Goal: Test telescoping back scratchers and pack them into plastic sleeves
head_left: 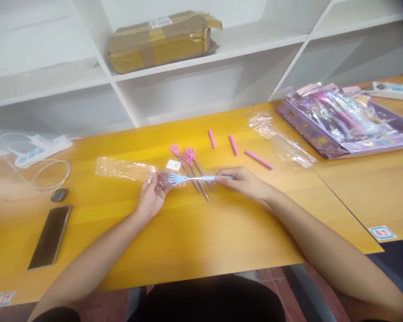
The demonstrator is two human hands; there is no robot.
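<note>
A light blue back scratcher point(208, 178) with a hand-shaped head lies level above the table, my right hand point(242, 181) closed round its handle end. At its clawed head, my left hand point(153, 193) pinches the end of a clear plastic sleeve point(126, 169), which stretches away to the left. Beneath the blue scratcher are three pink-headed back scratcher rods point(189, 155) with bare metal shafts. Loose pink handle tubes point(233, 145) lie beyond my right hand. A small white label point(173, 165) shows beside the pink heads.
At the right, a purple display box point(312, 129) holds several wrapped items, with clear plastic wrappers point(278, 138) beside it. A phone point(50, 237), a small black case point(59, 195) and a white power strip point(43, 151) with cables are left. Behind, a taped carton point(161, 42) sits on white shelving point(201, 67).
</note>
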